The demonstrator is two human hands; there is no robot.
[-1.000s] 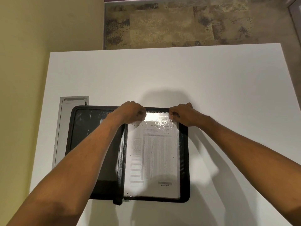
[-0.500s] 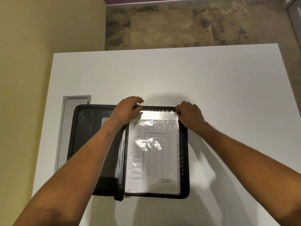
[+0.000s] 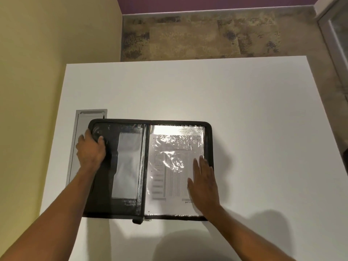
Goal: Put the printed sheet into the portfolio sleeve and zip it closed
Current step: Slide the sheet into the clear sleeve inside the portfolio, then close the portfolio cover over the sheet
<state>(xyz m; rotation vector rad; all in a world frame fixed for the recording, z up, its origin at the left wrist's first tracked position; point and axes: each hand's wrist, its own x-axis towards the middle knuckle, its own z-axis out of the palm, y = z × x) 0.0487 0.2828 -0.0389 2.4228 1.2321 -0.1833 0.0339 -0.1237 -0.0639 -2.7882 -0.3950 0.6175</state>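
A black zip portfolio (image 3: 145,166) lies open and flat on the white table (image 3: 188,91). Its right half holds a clear plastic sleeve (image 3: 177,130) with the printed sheet (image 3: 169,166) inside it. The left half has a clear pocket with a pale insert (image 3: 128,166). My left hand (image 3: 91,149) grips the portfolio's upper left edge, fingers curled over the rim. My right hand (image 3: 203,181) lies flat, fingers apart, on the right side of the sleeve. The zip pull tab (image 3: 138,220) sticks out at the spine's near end.
A grey cable hatch (image 3: 82,129) is set into the table, partly under the portfolio's left edge. A yellow wall runs along the left. Patterned carpet lies beyond the table's far edge.
Both hands left the sleeve's top edge. My left hand went to the portfolio's left rim, my right hand came down flat on the sleeve. The sheet now sits lower in the sleeve.
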